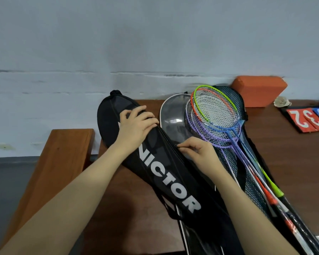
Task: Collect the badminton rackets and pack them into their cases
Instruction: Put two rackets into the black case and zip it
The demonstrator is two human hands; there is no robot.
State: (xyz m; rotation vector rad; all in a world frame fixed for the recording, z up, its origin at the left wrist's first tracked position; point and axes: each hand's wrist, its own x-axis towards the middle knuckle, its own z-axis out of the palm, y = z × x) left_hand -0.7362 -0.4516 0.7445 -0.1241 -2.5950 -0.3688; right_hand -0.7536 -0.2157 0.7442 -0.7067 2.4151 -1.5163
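Note:
A black racket case [166,173] with white VICTOR lettering lies diagonally on the brown table [136,208]. My left hand [136,126] grips its wide upper end, fingers curled over the edge. My right hand [195,150] pinches the zipper pull on the case's right seam. To the right, several rackets [215,115] with green, orange, purple and blue frames lie stacked on a dark mesh case [234,96]. A grey and white case [173,113] lies under them. Whether a racket is inside the black case is hidden.
An orange block [260,91] leans by the wall at the back right. A shuttlecock [282,102] and red and blue number cards [309,118] lie at the right edge. A wooden bench [59,159] stands left of the table.

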